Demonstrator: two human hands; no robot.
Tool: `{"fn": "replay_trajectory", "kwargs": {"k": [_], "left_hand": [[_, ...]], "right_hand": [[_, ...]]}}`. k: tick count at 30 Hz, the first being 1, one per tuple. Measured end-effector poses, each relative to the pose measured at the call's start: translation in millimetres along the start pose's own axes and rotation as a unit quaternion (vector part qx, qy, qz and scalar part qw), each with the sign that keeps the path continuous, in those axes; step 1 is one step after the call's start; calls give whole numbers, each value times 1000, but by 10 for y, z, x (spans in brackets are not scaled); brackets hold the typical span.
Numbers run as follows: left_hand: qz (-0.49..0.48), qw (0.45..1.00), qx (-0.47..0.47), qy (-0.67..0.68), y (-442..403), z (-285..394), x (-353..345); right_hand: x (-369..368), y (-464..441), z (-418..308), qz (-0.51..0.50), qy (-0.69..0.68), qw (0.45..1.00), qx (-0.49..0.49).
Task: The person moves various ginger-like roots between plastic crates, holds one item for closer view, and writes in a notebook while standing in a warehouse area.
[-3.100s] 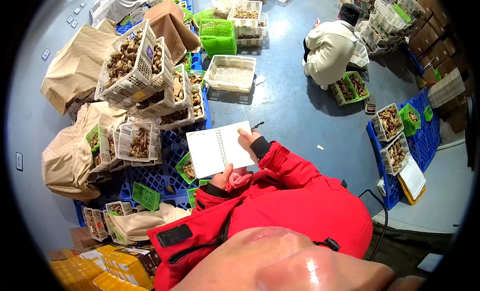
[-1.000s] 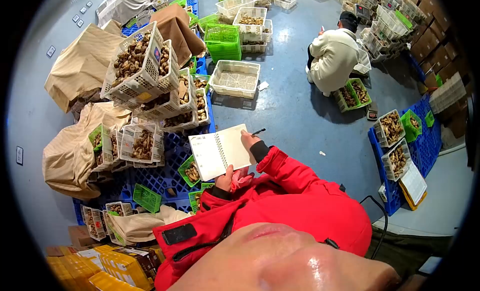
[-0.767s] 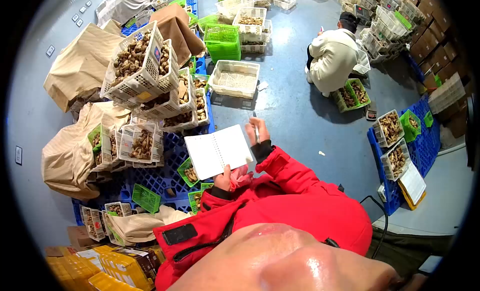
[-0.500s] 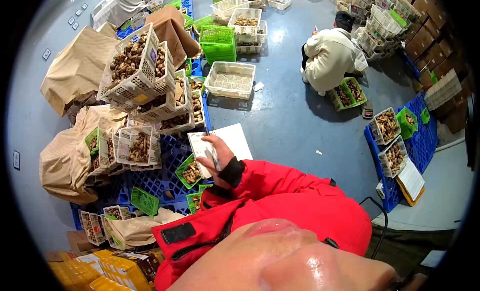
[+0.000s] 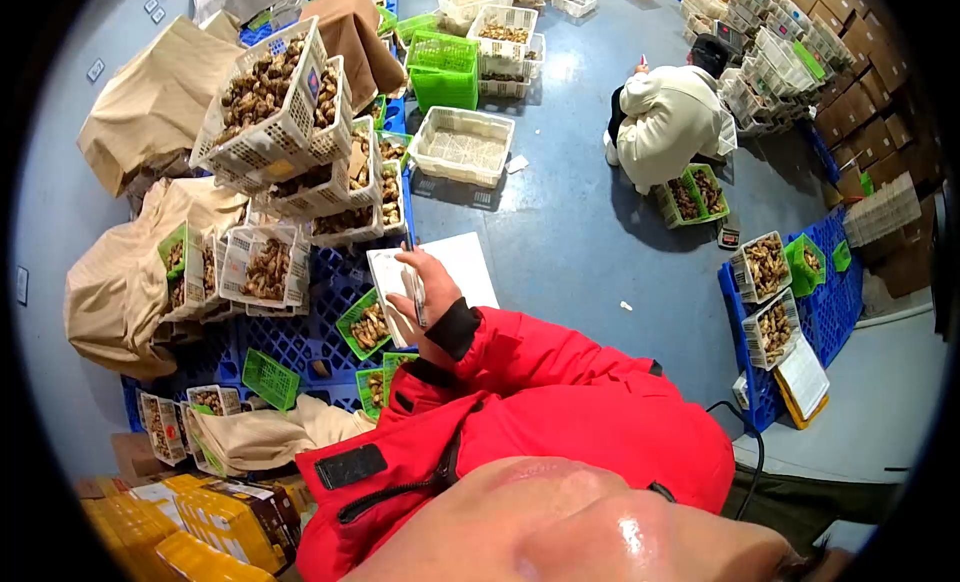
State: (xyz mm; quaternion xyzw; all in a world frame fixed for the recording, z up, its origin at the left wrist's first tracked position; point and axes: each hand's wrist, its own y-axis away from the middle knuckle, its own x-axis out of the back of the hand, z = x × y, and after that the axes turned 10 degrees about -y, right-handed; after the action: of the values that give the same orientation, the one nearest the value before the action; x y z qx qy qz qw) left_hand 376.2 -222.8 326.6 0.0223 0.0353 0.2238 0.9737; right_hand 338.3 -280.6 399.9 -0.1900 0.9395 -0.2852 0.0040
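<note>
White notebook [image 5: 468, 267] partly behind right hand [image 5: 437, 287] curled round pen [image 5: 419, 300], left hand [image 5: 431, 353], grip unclear, green basket [image 5: 352, 315] alongside.

Right of the notebook [image 5: 468, 267], blue floor [image 5: 570, 252] is providing a lateral passage. Left of it, stacked perforated crates [image 5: 250, 167] are blocking reach; beyond it, a white crate [image 5: 452, 168] is obstructing. The right hand [image 5: 433, 287] is partly covering its left page.

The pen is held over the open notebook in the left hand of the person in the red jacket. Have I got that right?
Not quite: the pen is in the right hand, as the head view shows. It is indeed over the open notebook, and the jacket is red.
</note>
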Motion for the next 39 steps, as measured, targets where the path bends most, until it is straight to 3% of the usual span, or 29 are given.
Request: {"fn": "replay_trajectory", "kwargs": {"k": [4, 7, 8, 10, 27, 31, 32, 34, 35, 37, 38, 39], "left_hand": [[11, 1000, -1, 8, -3, 19, -14], [30, 999, -6, 14, 12, 60, -33], [37, 999, -7, 18, 30, 90, -55], [52, 998, -11, 25, 63, 135, -89], [126, 985, 0, 120, 26, 348, -250], [111, 982, -24, 151, 8, 146, -122], [105, 992, -60, 23, 20, 129, -65], [125, 955, -132, -237, 41, 95, 49], [162, 860, -178, -450, 73, 144, 51], [138, 894, -212, -370, 54, -37, 80], [194, 822, -216, -489, 57, -22, 73], [178, 874, -224, -393, 86, 1, 57]], "right_hand": [[-28, 6, 54, -15, 32, 999, 19], [-67, -26, 48, -6, -2, 1000, -1], [-115, 13, 74, 16, -79, 996, -42], [-35, -27, 1, 4, -19, 1000, -16], [-154, -18, 101, -62, -53, 995, -49], [-135, -17, 127, -72, -42, 995, -54], [-127, -16, 141, -71, -47, 994, -62], [-115, -23, 177, -69, -55, 993, -77], [-120, -51, 188, -59, -63, 994, -73], [-121, -154, 184, -62, -80, 993, -61], [-100, -206, 205, -75, -92, 992, -39], [-73, -270, 173, -94, -90, 989, -64]]}}
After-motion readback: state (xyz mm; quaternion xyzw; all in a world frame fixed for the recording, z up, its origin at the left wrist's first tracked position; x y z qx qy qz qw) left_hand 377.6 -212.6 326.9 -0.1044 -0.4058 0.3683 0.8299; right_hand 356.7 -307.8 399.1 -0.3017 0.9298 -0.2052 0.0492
